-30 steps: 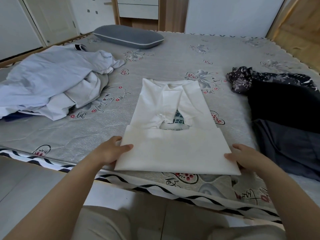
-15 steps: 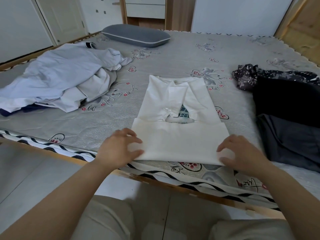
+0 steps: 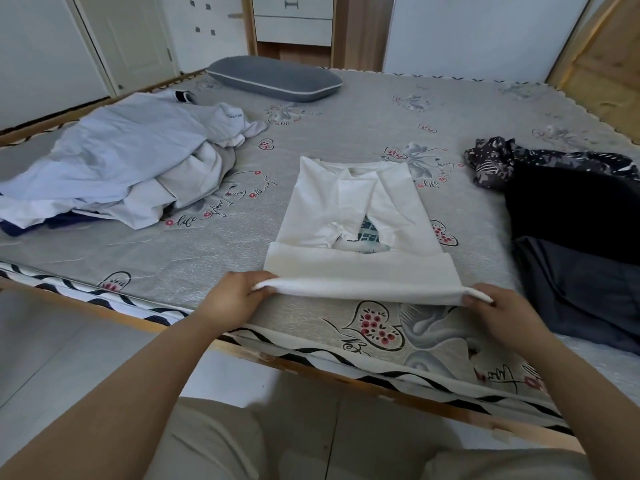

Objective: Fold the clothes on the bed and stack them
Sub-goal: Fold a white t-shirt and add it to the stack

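Left hand point(image 3: 235, 299) at near edge of bed point(image 3: 346, 109), fingers curled, pinching left corner of white shirt point(image 3: 356, 233) at its near folded edge. Right hand point(image 3: 498, 310) same on right corner, thumb on top, fingers tucked under cloth. Near edge of shirt lifted just off mattress between both hands; rest lying flat, sleeves folded in, collar toward far side, bit of blue print showing in gap. Shirt sits mid-bed, close to near edge. Left side of bed: loose pile of pale clothes point(image 3: 114, 168), unfolded. Right edge: dark clothes point(image 3: 578, 237), black piece over dark grey one, patterned dark piece point(image 3: 498, 161) behind. Far edge: grey pillow point(image 3: 273, 79). Beyond bed: white drawers point(image 3: 294, 19), only partly in view.
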